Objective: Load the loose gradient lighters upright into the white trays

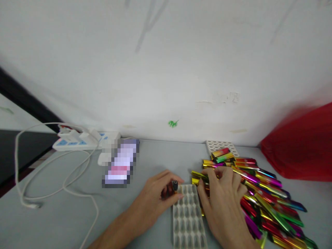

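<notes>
My left hand (162, 193) is closed in a pinch around a small item with a black, rounded end (175, 185); its body is mostly hidden by the fingers. The hand is at the far left corner of a pale slotted tray (188, 216), whose visible slots look unfilled. To the right of the tray, my right hand (221, 197) has its thumb and fingers curled around a shiny gold case (199, 175) at the left side of the pile. A heap of shiny metallic-coloured cases (272, 204), narrow and lighter-shaped, lies beside and under that hand.
A white tray with round holes (223, 145) lies against the wall behind the heap. A red bag (303, 145) stands at the right. On the left are a phone (121, 162), a white power strip (85, 140) and a looping white cable (64, 183).
</notes>
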